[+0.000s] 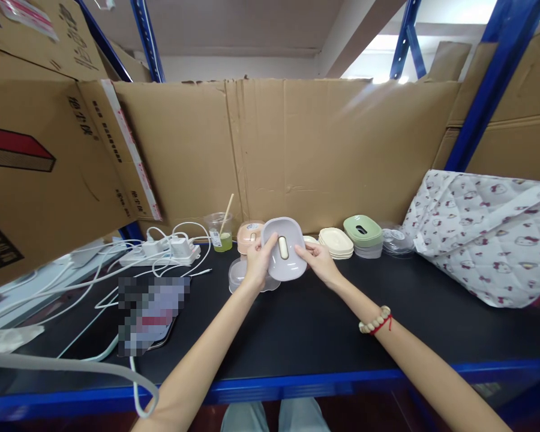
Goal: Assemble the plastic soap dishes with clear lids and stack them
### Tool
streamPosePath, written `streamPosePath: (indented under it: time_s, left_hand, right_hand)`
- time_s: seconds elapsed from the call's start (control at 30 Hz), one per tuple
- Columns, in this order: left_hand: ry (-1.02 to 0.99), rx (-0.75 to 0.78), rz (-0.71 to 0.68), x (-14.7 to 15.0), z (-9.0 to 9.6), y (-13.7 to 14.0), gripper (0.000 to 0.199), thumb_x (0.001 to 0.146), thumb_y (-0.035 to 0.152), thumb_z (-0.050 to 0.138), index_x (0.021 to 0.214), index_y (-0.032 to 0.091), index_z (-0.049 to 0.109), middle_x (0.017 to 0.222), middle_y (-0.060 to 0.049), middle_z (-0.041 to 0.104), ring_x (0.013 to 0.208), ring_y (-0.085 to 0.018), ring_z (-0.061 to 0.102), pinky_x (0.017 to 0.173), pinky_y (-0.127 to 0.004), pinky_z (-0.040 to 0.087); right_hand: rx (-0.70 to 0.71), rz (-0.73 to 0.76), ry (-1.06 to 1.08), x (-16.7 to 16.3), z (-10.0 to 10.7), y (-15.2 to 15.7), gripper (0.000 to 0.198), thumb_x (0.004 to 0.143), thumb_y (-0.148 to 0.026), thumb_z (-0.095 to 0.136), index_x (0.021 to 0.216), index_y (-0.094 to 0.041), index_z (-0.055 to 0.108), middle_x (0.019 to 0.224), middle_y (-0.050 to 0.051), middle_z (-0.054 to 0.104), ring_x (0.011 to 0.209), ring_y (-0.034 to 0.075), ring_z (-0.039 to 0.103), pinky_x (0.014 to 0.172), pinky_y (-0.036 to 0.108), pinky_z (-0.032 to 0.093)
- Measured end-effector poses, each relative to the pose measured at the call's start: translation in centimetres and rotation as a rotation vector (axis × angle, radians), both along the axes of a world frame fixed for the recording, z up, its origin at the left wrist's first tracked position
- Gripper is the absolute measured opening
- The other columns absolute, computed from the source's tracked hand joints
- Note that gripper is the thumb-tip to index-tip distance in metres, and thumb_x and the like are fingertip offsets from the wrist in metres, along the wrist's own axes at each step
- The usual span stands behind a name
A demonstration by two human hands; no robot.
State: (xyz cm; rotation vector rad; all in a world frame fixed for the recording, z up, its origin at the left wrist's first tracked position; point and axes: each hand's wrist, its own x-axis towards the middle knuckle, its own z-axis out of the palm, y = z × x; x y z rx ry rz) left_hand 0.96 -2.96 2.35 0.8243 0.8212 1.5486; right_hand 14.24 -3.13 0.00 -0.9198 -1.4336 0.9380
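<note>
A glossy pale grey-lilac plastic lid (292,264), rounded-square with a cream oval piece at its middle, is held up above the black table. My left hand (258,262) is closed on its left edge, the thumb lying over the top near the oval. On the right edge, my right hand (320,261) pinches the rim. Behind and below the lid sit clear plastic containers (237,275), partly hidden by my left hand. A peach-coloured lidded box (246,236) stands just beyond. To the right are stacked cream lids (336,242) and a green lid (361,230) atop a stack.
Farther right are clear round lids (396,240) and a patterned quilted bag (486,234). A cup of green drink (224,241) stands at the back. Leftward lie a power strip (184,255) with tangled white cables and a blurred-out phone (155,315). Cardboard (297,150) walls the back.
</note>
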Motion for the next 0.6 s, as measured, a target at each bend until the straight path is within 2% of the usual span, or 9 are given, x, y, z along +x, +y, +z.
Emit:
streamPosePath:
  time_s: [0.07,0.13,0.27,0.33,0.4,0.47,0.53,0.6]
  left_hand:
    - [-0.03,-0.012,0.036,0.0,-0.1,0.1,0.02,0.059,0.023,0.077,0.074,0.015,0.067,0.069,-0.004,0.068,0.071,-0.019,0.066,0.067,-0.026,0.051]
    - [-0.071,-0.046,0.08,-0.1,0.1,0.0,0.016,0.063,0.02,0.073,0.078,0.017,0.067,0.073,-0.002,0.069,0.075,-0.018,0.066,0.07,-0.024,0.051]
    - [-0.123,-0.151,0.121,-0.3,0.8,-0.2,0.017,0.072,0.021,0.062,0.088,0.021,0.066,0.073,0.001,0.067,0.072,-0.016,0.065,0.069,-0.024,0.052]
    - [-0.144,-0.176,0.11,-0.4,1.2,-0.5,0.02,0.074,0.02,0.057,0.092,0.021,0.065,0.07,0.002,0.066,0.067,-0.015,0.064,0.065,-0.024,0.052]
    - [-0.164,-0.175,0.092,-0.4,1.5,-0.6,0.021,0.073,0.019,0.055,0.091,0.02,0.065,0.067,0.002,0.064,0.063,-0.014,0.062,0.061,-0.023,0.051]
    - [-0.173,-0.167,0.06,-0.3,1.6,-0.8,0.018,0.072,0.018,0.055,0.087,0.02,0.064,0.066,0.002,0.064,0.058,-0.013,0.06,0.055,-0.022,0.049]
    - [-0.165,-0.165,0.033,-0.3,1.6,-0.8,0.014,0.071,0.018,0.055,0.083,0.02,0.064,0.063,0.002,0.063,0.054,-0.013,0.058,0.053,-0.022,0.048]
    - [-0.143,-0.173,0.022,-0.2,1.5,-0.8,0.012,0.071,0.019,0.056,0.08,0.019,0.063,0.061,0.002,0.062,0.055,-0.014,0.06,0.056,-0.023,0.05]
  right_hand:
    - [0.012,-0.047,-0.055,0.7,0.3,0.3,0.051,0.064,-0.067,0.058,0.066,-0.017,0.065,0.058,0.003,0.063,0.052,0.017,0.058,0.048,0.028,0.046]
    - [0.093,-0.222,-0.104,2.0,0.9,0.8,0.048,0.071,-0.063,0.051,0.072,-0.017,0.067,0.067,0.005,0.066,0.056,0.018,0.06,0.055,0.032,0.049]
    - [0.253,-0.886,-0.267,7.6,2.1,1.4,0.027,0.076,-0.035,0.048,0.087,-0.02,0.067,0.09,0.01,0.068,0.081,0.024,0.062,0.081,0.043,0.046]
    - [0.248,-1.123,-0.378,11.3,2.0,1.3,0.031,0.074,-0.023,0.043,0.095,-0.017,0.065,0.101,0.014,0.064,0.095,0.028,0.058,0.089,0.048,0.04]
    - [0.167,-1.3,-0.447,14.7,1.1,1.2,0.038,0.071,-0.019,0.043,0.104,-0.014,0.063,0.109,0.018,0.058,0.108,0.033,0.051,0.092,0.053,0.034]
    - [0.041,-1.387,-0.481,17.3,-0.4,1.1,0.04,0.068,-0.021,0.051,0.106,-0.014,0.062,0.118,0.022,0.05,0.113,0.038,0.044,0.091,0.057,0.031]
    - [-0.052,-1.376,-0.509,18.9,-1.9,1.4,0.045,0.063,-0.025,0.061,0.107,-0.016,0.061,0.124,0.023,0.044,0.116,0.042,0.038,0.091,0.059,0.028]
    - [-0.089,-1.34,-0.529,19.7,-3.2,2.0,0.048,0.06,-0.026,0.066,0.107,-0.018,0.06,0.127,0.023,0.04,0.118,0.043,0.036,0.09,0.06,0.028]
